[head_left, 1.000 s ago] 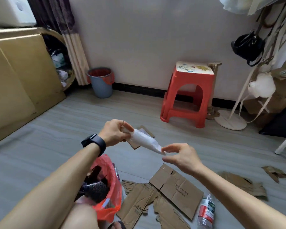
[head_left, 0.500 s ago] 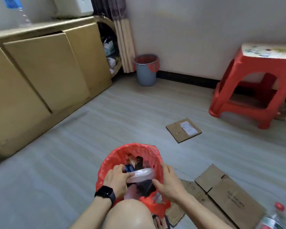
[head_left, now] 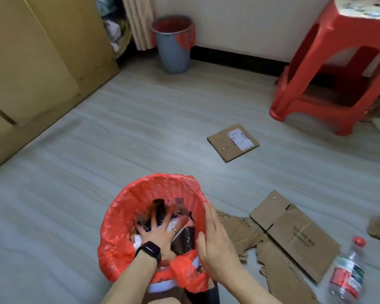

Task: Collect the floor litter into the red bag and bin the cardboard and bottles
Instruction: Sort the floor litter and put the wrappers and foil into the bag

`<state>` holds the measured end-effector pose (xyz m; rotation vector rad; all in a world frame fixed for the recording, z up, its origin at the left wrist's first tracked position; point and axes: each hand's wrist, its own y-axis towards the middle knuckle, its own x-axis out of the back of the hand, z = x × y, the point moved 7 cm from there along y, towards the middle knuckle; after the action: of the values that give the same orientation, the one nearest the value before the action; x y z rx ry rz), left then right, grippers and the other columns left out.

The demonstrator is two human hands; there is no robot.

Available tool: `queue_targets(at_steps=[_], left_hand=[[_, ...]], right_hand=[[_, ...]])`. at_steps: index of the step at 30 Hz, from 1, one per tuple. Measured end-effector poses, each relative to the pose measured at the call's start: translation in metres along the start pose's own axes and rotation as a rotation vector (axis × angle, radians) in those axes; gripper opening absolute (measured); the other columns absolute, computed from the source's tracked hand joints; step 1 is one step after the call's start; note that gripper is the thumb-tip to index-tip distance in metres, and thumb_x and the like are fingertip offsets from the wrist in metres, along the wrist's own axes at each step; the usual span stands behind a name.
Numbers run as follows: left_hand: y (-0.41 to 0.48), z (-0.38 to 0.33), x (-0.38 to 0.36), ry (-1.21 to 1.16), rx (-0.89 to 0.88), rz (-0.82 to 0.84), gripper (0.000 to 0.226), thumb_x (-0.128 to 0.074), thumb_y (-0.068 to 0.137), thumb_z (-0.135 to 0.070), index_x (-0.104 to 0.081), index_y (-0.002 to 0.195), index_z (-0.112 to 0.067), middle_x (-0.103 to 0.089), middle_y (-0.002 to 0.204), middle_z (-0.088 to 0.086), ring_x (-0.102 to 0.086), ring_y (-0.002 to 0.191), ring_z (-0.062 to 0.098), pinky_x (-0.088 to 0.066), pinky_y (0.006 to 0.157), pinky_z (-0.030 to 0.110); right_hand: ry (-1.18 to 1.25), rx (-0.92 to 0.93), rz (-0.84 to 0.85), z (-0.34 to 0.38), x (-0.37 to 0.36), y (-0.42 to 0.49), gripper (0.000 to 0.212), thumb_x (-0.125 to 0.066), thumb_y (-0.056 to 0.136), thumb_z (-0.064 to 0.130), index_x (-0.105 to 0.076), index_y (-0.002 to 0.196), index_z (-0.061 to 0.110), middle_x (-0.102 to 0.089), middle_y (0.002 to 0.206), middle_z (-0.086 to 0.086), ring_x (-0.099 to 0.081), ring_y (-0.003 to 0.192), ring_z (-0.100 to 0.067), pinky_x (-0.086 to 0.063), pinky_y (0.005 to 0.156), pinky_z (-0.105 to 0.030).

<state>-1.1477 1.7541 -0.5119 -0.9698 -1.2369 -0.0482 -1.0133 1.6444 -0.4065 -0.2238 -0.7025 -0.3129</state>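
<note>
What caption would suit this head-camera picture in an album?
Left hand presses litter down into the red bag while the right hand rests against its rim.

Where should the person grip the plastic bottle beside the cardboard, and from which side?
Probably around the labelled middle of the plastic bottle, coming from above with the right hand, which is nearer. It seems to lie on its side, red cap pointing away, leaving the round body exposed.

White wrapper [head_left: 178,223] went into red bag [head_left: 127,207], L hand [head_left: 157,234] opened flat, pressed it down, R hand [head_left: 215,244] let go, onto rim.
</note>
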Motion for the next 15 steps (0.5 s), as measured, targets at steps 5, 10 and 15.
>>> queue_targets(at_steps=[5, 10, 15], left_hand=[[0.022, 0.004, -0.018, 0.006, -0.033, -0.040, 0.100, -0.046, 0.069, -0.082, 0.038, 0.122, -0.069, 0.041, 0.154, -0.011, 0.017, 0.143, 0.052, -0.005, 0.096, 0.087], [0.031, 0.005, -0.030, 0.013, -0.023, -0.016, 0.105, -0.047, 0.067, -0.089, 0.039, 0.124, -0.068, 0.043, 0.153, -0.010, 0.021, 0.141, 0.052, -0.004, 0.093, 0.088], [0.028, 0.003, -0.024, 0.020, 0.017, 0.003, 0.102, -0.051, 0.074, -0.082, 0.036, 0.127, -0.069, 0.042, 0.154, -0.011, 0.026, 0.141, 0.051, -0.001, 0.094, 0.088]], right_hand=[[0.068, -0.009, -0.001, -0.006, -0.006, 0.003, 0.086, -0.043, 0.092, 0.003, 0.002, 0.160, 0.028, 0.001, 0.168, 0.010, 0.000, 0.153, -0.005, -0.013, 0.126, -0.034], [0.095, 0.002, 0.003, -0.005, -0.007, 0.003, 0.083, -0.044, 0.092, 0.001, 0.000, 0.161, 0.021, 0.000, 0.168, 0.006, -0.001, 0.154, -0.007, -0.011, 0.125, -0.029], [0.088, 0.010, 0.007, -0.004, -0.007, 0.003, 0.082, -0.043, 0.095, 0.004, 0.003, 0.160, 0.023, 0.002, 0.168, 0.008, -0.001, 0.153, -0.004, -0.015, 0.125, -0.034]])
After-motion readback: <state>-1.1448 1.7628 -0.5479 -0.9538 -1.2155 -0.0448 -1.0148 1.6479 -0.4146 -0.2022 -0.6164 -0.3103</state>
